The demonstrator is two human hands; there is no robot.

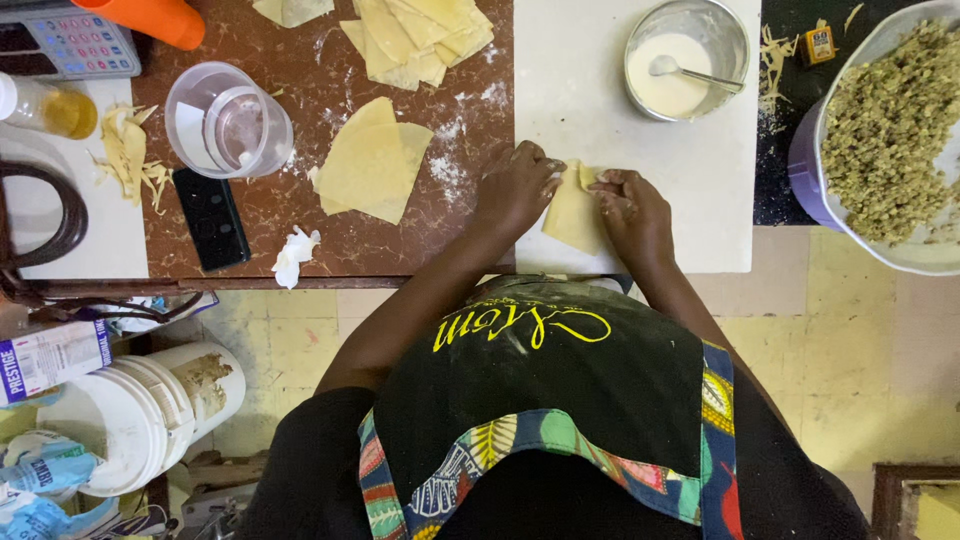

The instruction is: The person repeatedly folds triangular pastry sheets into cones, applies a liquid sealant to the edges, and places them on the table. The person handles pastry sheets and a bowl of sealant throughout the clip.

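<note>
I have both hands on the pastry sheet [574, 212] lying on the white board [700, 200]: left hand [515, 190] and right hand [632, 205] pinch its top fold shut; I'd press the seam evenly, paste bowl [688, 58] near

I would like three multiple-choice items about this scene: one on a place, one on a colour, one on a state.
1. Where does the metal bowl stand?
A. white board
B. floor
C. brown counter

2. What colour is the flat phone?
A. red
B. black
C. white

3. What state is the pastry sheet in?
A. rolled tight
B. lying untouched
C. pinched by both hands

Answers: 1 A, it stands on the white board. 2 B, its face is black. 3 C, the left hand and right hand press its top edge.
</note>
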